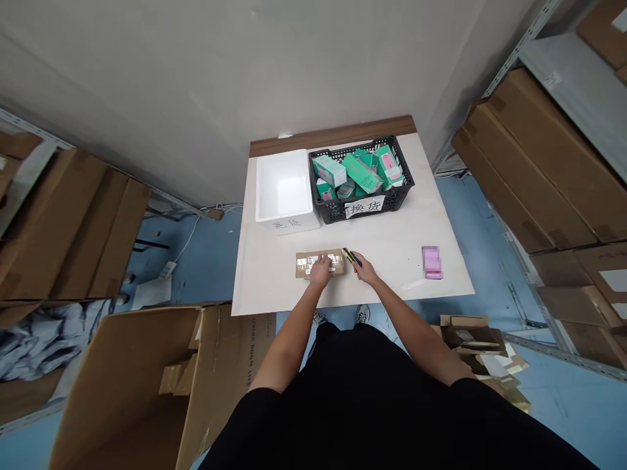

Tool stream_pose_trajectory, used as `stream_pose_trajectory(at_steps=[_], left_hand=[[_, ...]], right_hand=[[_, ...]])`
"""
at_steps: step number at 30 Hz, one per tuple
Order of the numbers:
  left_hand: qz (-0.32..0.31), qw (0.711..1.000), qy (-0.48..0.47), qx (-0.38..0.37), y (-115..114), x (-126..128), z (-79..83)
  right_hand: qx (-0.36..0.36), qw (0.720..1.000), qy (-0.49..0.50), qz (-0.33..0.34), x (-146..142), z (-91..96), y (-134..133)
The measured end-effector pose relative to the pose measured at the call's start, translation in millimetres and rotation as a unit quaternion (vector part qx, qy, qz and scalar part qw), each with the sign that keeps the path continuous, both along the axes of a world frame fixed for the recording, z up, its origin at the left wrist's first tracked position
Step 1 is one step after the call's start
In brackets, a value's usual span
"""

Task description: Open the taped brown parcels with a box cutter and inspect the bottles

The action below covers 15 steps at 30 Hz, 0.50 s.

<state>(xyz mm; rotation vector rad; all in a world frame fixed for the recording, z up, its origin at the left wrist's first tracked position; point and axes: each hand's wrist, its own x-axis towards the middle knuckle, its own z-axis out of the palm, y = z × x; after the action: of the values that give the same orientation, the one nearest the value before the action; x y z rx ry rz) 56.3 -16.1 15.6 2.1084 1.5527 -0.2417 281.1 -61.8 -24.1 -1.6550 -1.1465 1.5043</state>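
A small brown cardboard parcel (308, 262) with a white label lies near the front of the white table (392, 241). My left hand (321, 269) rests on top of it, fingers pressed down flat. My right hand (363, 266) is closed around a yellow and black utility knife (351, 256), whose tip sits at the parcel's right end.
At the back of the table stand an open white foam box (285, 190) and a black crate (362, 176) holding several green boxes. A pink item (432, 262) lies at the right. Large open cardboard boxes (142, 385) stand on the floor to the left, with shelves of cartons (539, 170) on the right.
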Motion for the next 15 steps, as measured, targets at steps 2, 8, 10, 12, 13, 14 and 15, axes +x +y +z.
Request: stream_pose_trajectory(at_steps=[2, 8, 10, 12, 13, 14, 15], left_hand=[[0.014, 1.0, -0.005, -0.013, 5, 0, -1.3], [0.053, 0.997, 0.004, -0.05, 13, 2, -1.5], [0.055, 0.997, 0.007, -0.047, 12, 1, -3.0], [0.049, 0.998, 0.008, -0.045, 12, 0, -5.1], [0.047, 0.998, 0.01, -0.045, 12, 0, -6.3], [0.047, 0.998, 0.014, -0.047, 12, 0, -7.3], [0.048, 0.998, 0.019, -0.048, 13, 0, -8.3]], right_hand=[[-0.012, 1.0, 0.028, 0.003, -4, 2.8, -1], [-0.044, 0.998, 0.045, -0.008, -18, 9.7, -9], [-0.045, 0.998, 0.035, -0.007, -18, 12.3, -13], [-0.041, 0.999, 0.015, 0.002, -17, 15.7, -17], [-0.039, 0.999, 0.005, 0.009, -16, 17.6, -19], [-0.039, 0.999, -0.004, 0.018, -14, 19.5, -21], [-0.041, 0.999, -0.012, 0.026, -13, 21.6, -23]])
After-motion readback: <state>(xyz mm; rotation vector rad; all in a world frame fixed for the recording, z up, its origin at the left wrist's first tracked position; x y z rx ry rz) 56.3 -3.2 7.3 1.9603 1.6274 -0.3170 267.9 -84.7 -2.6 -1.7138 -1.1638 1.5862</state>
